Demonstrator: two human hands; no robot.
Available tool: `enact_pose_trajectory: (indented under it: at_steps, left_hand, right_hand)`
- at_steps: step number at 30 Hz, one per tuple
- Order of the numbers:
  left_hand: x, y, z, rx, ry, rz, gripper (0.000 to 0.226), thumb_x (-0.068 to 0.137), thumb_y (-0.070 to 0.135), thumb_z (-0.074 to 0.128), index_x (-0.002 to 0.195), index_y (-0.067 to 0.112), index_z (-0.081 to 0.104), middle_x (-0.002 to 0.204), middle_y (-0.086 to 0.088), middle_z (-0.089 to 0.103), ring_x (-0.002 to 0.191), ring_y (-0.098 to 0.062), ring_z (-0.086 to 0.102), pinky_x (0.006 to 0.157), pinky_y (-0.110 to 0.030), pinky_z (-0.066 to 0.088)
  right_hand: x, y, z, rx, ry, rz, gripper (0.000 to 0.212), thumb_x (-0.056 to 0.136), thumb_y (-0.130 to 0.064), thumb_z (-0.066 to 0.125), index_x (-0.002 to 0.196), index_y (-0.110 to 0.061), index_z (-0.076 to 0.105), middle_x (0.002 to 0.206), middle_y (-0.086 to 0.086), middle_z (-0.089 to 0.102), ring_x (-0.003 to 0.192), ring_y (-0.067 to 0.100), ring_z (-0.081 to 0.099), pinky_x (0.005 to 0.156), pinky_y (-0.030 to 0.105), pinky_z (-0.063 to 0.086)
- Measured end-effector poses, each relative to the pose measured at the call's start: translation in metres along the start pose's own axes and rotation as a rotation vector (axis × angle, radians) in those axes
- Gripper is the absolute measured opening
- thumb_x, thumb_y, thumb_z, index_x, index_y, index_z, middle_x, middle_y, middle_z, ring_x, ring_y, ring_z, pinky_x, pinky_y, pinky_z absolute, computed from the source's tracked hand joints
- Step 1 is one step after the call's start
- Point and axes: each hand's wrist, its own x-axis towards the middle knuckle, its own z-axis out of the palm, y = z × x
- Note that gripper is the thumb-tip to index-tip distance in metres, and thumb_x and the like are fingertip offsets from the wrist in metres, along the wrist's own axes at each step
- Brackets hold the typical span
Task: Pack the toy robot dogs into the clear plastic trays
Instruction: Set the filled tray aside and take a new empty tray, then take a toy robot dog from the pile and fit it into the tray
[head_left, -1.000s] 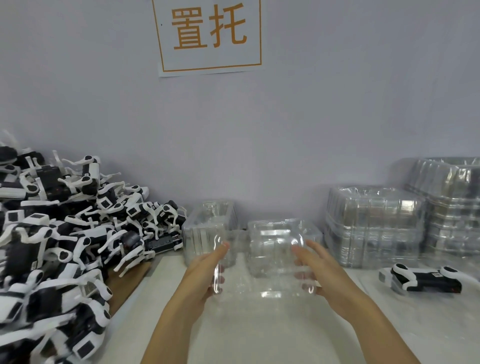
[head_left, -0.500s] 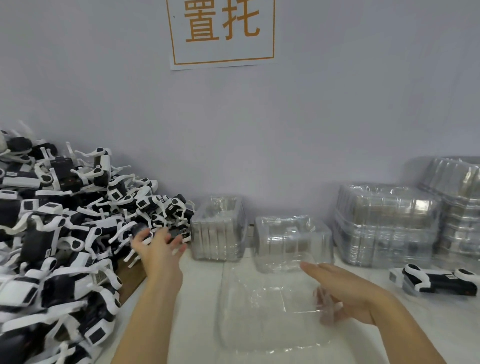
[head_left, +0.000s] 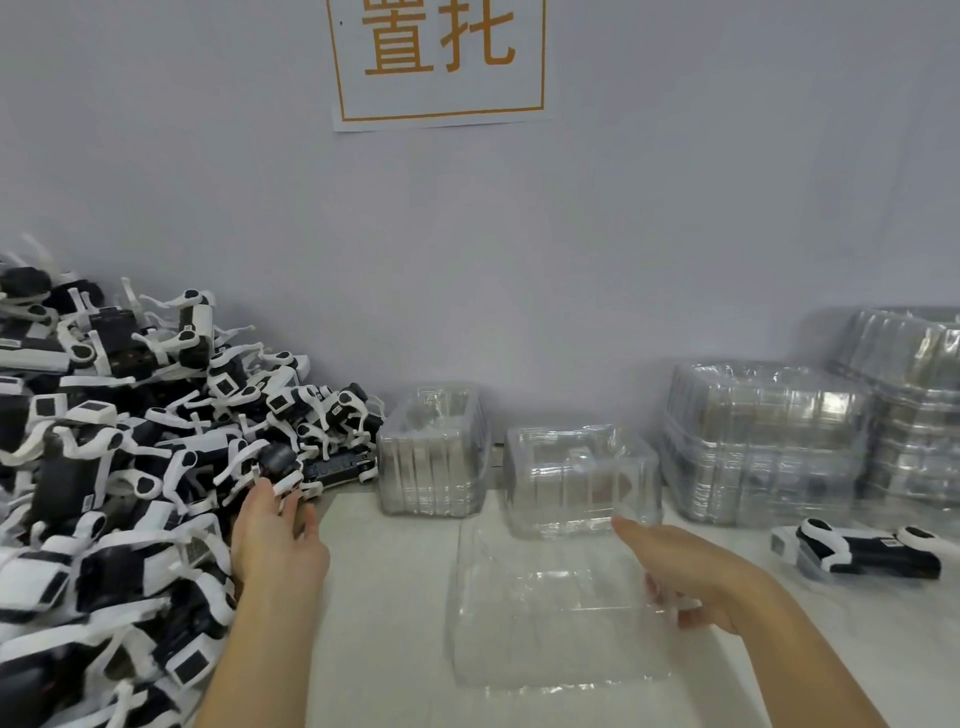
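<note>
- Left hand (head_left: 275, 535) at the edge of the toy-dog pile (head_left: 119, 467), fingers curling on one dog's white leg.
- Right hand (head_left: 675, 571) pinches the empty clear tray (head_left: 545, 613) on the bench (head_left: 384, 597).
- Dogs: likely light, rigid, legs snaggy; grip the body. Tray thin, flexes.

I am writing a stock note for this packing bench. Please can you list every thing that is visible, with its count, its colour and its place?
toy robot dogs: too many to count, black and white, heaped at the left
single toy robot dog: one, black and white, lying at the right
clear plastic tray: one, transparent, on the table in front, centre
tray stacks: four, transparent, along the wall from centre to right
sign: one, white with orange characters, on the wall
table: one, white
left hand: reaching into the heap, touching a dog
right hand: at the tray's right edge
</note>
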Motion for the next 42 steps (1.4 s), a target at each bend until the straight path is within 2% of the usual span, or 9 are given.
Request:
enact_pose_trajectory:
  at_steps: [5,8,13,17,22,27,31,35,42]
  left_hand:
    - [-0.003,0.000,0.000,-0.020,0.046,0.037,0.020,0.102,0.016,0.055,0.122,0.022,0.055,0.124,-0.001,0.058,0.109,-0.009,0.059,0.102,-0.024,0.047]
    - [-0.003,-0.002,-0.003,-0.020,0.118,0.077,0.026,0.102,0.012,0.054,0.125,0.023,0.058,0.112,0.003,0.063,0.085,-0.001,0.061,0.083,-0.017,0.049]
    - [-0.006,-0.002,0.004,0.101,0.263,0.214,0.014,0.095,0.007,0.064,0.098,0.021,0.066,0.102,-0.001,0.068,0.068,-0.004,0.062,0.060,-0.015,0.048]
    - [-0.013,-0.010,0.012,0.155,0.237,0.322,0.014,0.092,0.003,0.066,0.097,0.016,0.067,0.077,0.004,0.066,0.062,-0.005,0.062,0.062,-0.017,0.052]
    - [-0.024,-0.018,0.028,0.184,0.121,0.393,0.018,0.093,0.000,0.064,0.087,0.016,0.062,0.074,-0.001,0.065,0.060,-0.004,0.062,0.063,-0.014,0.052]
    - [-0.022,-0.003,0.028,0.040,0.145,0.299,0.018,0.093,-0.003,0.063,0.089,0.014,0.061,0.080,-0.002,0.064,0.061,-0.007,0.061,0.067,-0.015,0.053]
    - [-0.013,0.007,0.021,-0.003,0.222,0.046,0.017,0.095,0.008,0.066,0.084,0.016,0.055,0.079,0.002,0.059,0.056,-0.004,0.052,0.052,-0.013,0.046]
    - [-0.022,-0.010,0.019,0.273,0.210,0.019,0.021,0.097,0.033,0.064,0.078,0.024,0.063,0.079,0.007,0.055,0.074,-0.011,0.051,0.070,-0.025,0.045]
    - [-0.034,-0.015,0.034,0.375,0.146,0.250,0.035,0.108,0.026,0.037,0.083,0.016,0.058,0.101,-0.002,0.071,0.097,-0.021,0.064,0.094,-0.038,0.052]
  right_hand:
    - [0.005,0.002,0.004,-0.021,-0.002,-0.014,0.050,0.097,-0.060,0.039,0.128,-0.023,0.052,0.086,0.002,0.052,0.074,0.019,0.049,0.066,0.027,0.046]
    - [0.007,0.003,0.004,-0.016,-0.004,-0.021,0.049,0.097,-0.060,0.040,0.128,-0.024,0.052,0.089,0.002,0.053,0.077,0.019,0.050,0.067,0.027,0.047]
    - [0.008,0.003,0.004,-0.027,-0.009,-0.032,0.048,0.098,-0.059,0.040,0.126,-0.023,0.053,0.087,0.003,0.052,0.076,0.019,0.050,0.066,0.027,0.047]
    - [0.008,0.002,0.005,-0.025,-0.009,-0.037,0.046,0.098,-0.059,0.040,0.124,-0.023,0.054,0.088,0.001,0.054,0.077,0.018,0.051,0.066,0.028,0.046]
    - [0.007,0.001,0.006,-0.024,-0.010,-0.041,0.042,0.098,-0.058,0.041,0.112,-0.023,0.057,0.081,0.003,0.050,0.071,0.019,0.048,0.065,0.027,0.045]
    - [0.006,0.001,0.007,-0.015,-0.001,-0.045,0.038,0.098,-0.057,0.042,0.111,-0.024,0.056,0.082,0.003,0.052,0.072,0.019,0.050,0.066,0.027,0.046]
    - [0.004,0.000,0.007,-0.005,-0.003,-0.047,0.036,0.099,-0.056,0.042,0.104,-0.024,0.058,0.078,0.002,0.051,0.069,0.017,0.049,0.063,0.027,0.045]
    - [0.004,0.000,0.007,-0.017,-0.001,-0.048,0.037,0.099,-0.056,0.041,0.105,-0.024,0.057,0.079,0.002,0.051,0.069,0.018,0.049,0.062,0.026,0.044]
    - [0.003,0.000,0.008,-0.028,0.004,-0.036,0.038,0.098,-0.058,0.042,0.107,-0.024,0.057,0.080,0.001,0.052,0.068,0.017,0.049,0.059,0.025,0.042]
